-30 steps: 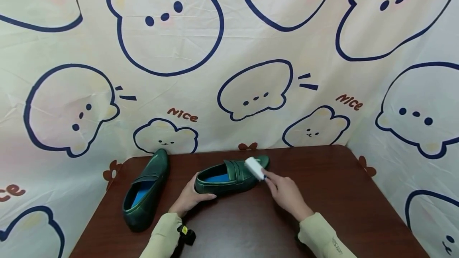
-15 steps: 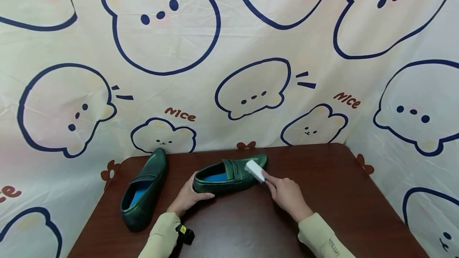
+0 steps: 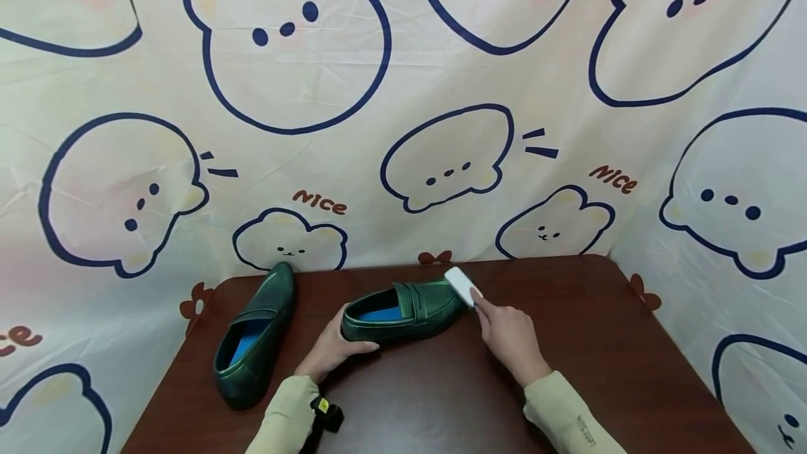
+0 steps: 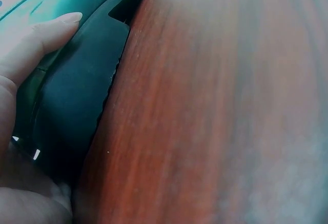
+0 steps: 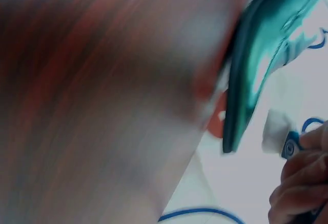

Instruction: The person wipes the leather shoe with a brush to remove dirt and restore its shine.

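Observation:
A green loafer (image 3: 403, 310) with a blue insole lies sideways on the table, toe to the right. My left hand (image 3: 336, 347) grips its heel, thumb along the near side; in the left wrist view the thumb (image 4: 56, 34) presses on the upper above the dark sole (image 4: 82, 90). My right hand (image 3: 512, 342) holds a small brush (image 3: 462, 286) over the toe. From the right wrist, its white bristles (image 5: 277, 131) and blue body (image 5: 290, 145) show a little apart from the toe (image 5: 238, 121), with the fingers curled round the handle.
A second green loafer (image 3: 258, 335) stands at the left of the dark brown wooden table (image 3: 599, 342), toe toward the back. A cream cloth (image 3: 353, 160) with bear drawings hangs behind and at the sides. A black strap device (image 3: 329, 415) sits at the left wrist.
My right hand has moved the brush forward and right along the upper to the toe end. My left hand and both loafers have stayed in place.

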`<action>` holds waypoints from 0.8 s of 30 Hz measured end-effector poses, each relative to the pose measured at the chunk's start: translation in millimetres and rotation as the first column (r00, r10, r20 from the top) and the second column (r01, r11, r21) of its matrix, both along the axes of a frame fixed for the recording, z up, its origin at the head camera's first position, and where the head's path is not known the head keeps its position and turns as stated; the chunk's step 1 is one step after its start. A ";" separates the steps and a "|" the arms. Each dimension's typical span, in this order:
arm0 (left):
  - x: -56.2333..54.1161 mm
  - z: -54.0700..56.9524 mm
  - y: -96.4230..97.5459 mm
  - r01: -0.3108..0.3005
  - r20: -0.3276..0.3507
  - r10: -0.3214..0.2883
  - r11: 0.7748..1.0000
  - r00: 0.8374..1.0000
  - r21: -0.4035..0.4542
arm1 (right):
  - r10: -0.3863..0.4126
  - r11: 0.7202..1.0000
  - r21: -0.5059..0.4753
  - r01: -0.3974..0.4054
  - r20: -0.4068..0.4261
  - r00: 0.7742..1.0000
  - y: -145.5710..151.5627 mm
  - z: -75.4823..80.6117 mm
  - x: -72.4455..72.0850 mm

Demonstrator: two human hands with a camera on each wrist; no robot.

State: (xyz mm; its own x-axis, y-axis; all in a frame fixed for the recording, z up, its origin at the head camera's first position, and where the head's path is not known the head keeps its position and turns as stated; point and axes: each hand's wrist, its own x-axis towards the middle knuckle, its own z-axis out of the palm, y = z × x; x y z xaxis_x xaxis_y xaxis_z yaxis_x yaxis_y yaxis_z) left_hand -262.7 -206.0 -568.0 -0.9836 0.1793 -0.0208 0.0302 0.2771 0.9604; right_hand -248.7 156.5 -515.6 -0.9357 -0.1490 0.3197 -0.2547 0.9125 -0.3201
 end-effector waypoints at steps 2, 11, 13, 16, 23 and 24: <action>0.0 -0.2 0.0 -0.002 0.004 0.002 1.000 1.000 0.002 | 0.062 0.997 -0.055 -0.059 0.047 0.997 -5.7 3.3 5.2; 0.1 1.7 -1.2 0.020 0.008 -0.020 1.000 1.000 0.003 | 0.174 0.976 -0.152 -0.155 0.119 0.978 -19.5 0.4 15.2; 0.3 2.5 -2.5 0.015 0.006 -0.015 1.000 1.000 -0.006 | 0.165 0.977 -0.151 -0.147 0.113 0.980 -17.8 -3.6 12.5; 0.8 3.9 -4.3 -0.002 0.003 0.002 1.000 1.000 -0.012 | 0.127 0.985 -0.130 -0.113 0.104 0.986 -10.6 -8.2 4.8; 1.6 3.1 -1.0 0.012 0.012 -0.012 1.000 1.000 0.000 | -0.010 0.999 -0.051 0.012 0.054 0.999 16.9 -2.8 -13.2; 1.8 2.7 -0.1 0.014 0.014 -0.014 1.000 1.000 0.002 | -0.018 0.999 -0.044 0.020 0.052 0.998 19.8 -1.7 -14.5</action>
State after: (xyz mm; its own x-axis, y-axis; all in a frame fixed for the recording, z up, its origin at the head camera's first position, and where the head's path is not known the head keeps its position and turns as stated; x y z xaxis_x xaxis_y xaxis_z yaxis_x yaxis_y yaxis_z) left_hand -260.9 -206.1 -565.3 -0.9805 0.1932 -0.0345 0.0203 0.2750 0.9612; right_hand -263.3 176.4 -517.3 -0.9536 -0.1178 0.2770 -0.2195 0.9018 -0.3723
